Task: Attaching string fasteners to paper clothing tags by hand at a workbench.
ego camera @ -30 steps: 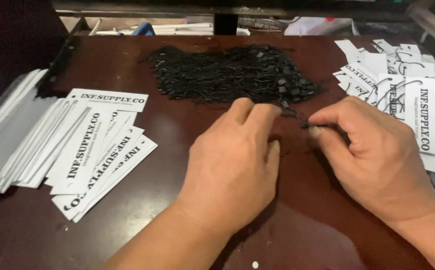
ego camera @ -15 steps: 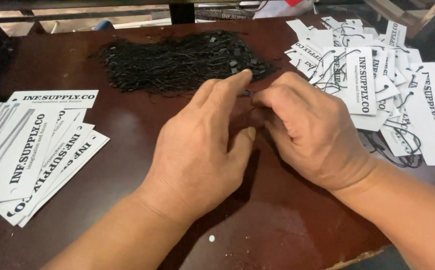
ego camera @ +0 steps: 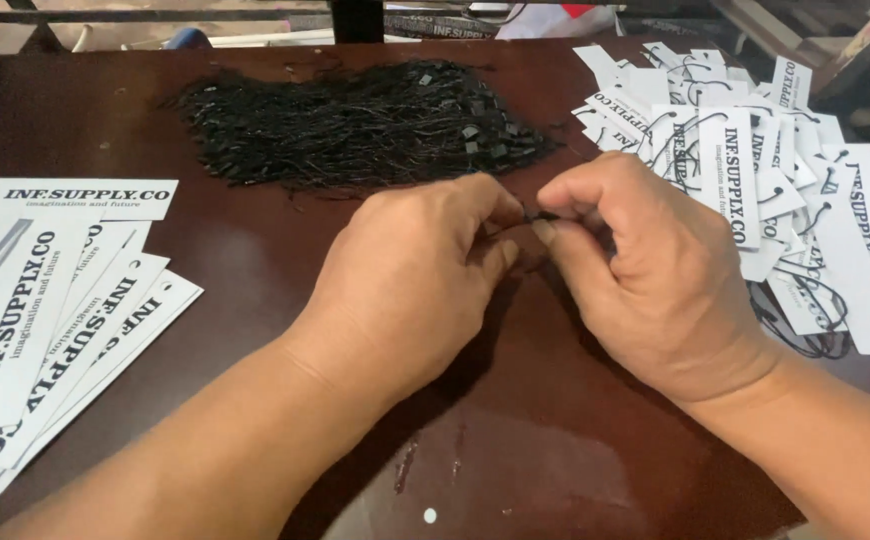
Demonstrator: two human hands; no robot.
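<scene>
Both hands meet at the middle of the dark tabletop point(ego camera: 255, 260): the left hand point(ego camera: 410, 275) and right hand point(ego camera: 645, 270) are each pinched shut on one small black string fastener point(ego camera: 538, 216) held between their fingertips, its short length lying roughly left to right. Bare wood lies open toward the near edge. Half a second earlier the hands overlapped; now they sit slightly apart. Beyond them lies the black string pile point(ego camera: 355, 125); plain white tags point(ego camera: 45, 300) sit left, strung tags point(ego camera: 775, 180) right

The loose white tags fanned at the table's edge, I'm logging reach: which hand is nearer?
Left. The left hand lies just beside the fanned tags; the right hand is farther, beyond it.
</scene>
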